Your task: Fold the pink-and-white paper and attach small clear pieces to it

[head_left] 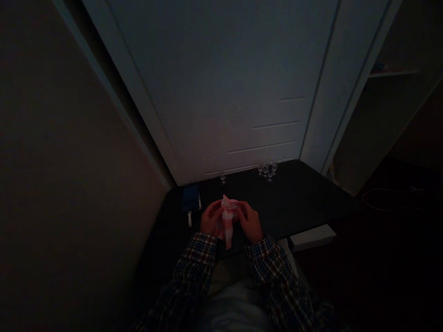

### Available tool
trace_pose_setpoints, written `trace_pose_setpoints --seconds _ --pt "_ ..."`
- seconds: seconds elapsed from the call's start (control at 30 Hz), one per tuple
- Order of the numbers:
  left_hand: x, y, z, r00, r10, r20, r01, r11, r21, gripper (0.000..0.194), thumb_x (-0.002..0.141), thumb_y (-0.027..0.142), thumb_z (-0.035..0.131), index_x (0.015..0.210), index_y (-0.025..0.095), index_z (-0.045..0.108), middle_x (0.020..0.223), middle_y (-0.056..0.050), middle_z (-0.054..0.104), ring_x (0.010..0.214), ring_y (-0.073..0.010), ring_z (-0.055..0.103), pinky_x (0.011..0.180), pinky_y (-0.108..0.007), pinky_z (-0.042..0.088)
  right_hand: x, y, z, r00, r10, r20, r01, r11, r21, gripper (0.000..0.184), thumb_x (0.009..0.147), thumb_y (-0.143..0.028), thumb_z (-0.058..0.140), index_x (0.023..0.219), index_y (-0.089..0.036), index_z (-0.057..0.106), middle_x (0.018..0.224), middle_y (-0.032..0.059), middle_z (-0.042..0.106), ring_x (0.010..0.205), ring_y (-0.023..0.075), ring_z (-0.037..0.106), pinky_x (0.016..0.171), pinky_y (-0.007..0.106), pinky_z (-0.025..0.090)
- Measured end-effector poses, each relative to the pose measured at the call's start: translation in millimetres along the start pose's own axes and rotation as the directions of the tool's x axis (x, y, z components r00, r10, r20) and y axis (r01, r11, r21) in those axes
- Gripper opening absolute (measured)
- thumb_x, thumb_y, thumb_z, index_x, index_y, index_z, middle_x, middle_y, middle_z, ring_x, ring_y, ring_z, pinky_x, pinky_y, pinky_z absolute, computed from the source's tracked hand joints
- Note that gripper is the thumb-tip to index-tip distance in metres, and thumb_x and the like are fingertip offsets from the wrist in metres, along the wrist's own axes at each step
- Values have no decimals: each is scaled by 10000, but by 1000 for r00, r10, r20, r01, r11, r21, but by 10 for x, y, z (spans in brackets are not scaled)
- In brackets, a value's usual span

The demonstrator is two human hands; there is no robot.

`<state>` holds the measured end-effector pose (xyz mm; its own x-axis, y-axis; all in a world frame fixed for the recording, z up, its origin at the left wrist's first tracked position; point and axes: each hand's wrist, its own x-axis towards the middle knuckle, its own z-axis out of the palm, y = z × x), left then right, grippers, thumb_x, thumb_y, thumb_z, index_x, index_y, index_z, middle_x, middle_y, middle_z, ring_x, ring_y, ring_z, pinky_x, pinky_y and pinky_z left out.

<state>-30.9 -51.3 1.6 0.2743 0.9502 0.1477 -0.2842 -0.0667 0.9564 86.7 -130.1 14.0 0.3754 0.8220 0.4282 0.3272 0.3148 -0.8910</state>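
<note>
A pink and white checked cloth (227, 224) is bunched between my two hands above the near part of the dark table. My left hand (210, 218) grips it from the left, fingers curled. From the other side my right hand (250, 223) pinches the upper folds. Something small and clear may sit within the folds, but the dim light hides what it is. Just beyond my hands a small stemmed glass (223, 178) stands alone near the back edge. Several similar small glasses (268, 170) cluster farther right.
On the table's left lies a dark blue flat item (191, 198) with a white strap (189, 219). The dark tabletop (297, 198) meets a pale door panel (221, 92) with heart reliefs. A white box-like object (313, 236) shows below the right front edge.
</note>
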Motion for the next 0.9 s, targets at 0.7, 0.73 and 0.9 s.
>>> trace_pose_setpoints --seconds 0.7,0.73,0.9 --pt "455 615 -576 891 454 -21 -98 237 967 568 692 416 549 1172 178 362 1203 -158 489 1182 -289 351 974 -550 67 15 146 48 998 56 23 -52 988 -147 231 816 -374 449 948 -211 546 708 -3 616 618 120 578 590 220 441" --pt "496 613 -633 915 403 -31 -76 245 966 576 671 430 569 1153 186 369 1125 -149 550 1153 -296 385 962 -576 28 14 143 46 998 55 27 -50 987 -149 230 815 -374 450 944 -211 549 704 -3 617 615 120 577 586 219 440" --pt "554 576 -787 909 417 20 -120 215 969 568 683 448 544 1155 192 362 1185 -164 513 1186 -294 356 961 -580 -19 15 124 31 999 40 30 -35 987 -156 213 809 -348 458 939 -210 555 690 -5 617 595 120 573 566 214 431"
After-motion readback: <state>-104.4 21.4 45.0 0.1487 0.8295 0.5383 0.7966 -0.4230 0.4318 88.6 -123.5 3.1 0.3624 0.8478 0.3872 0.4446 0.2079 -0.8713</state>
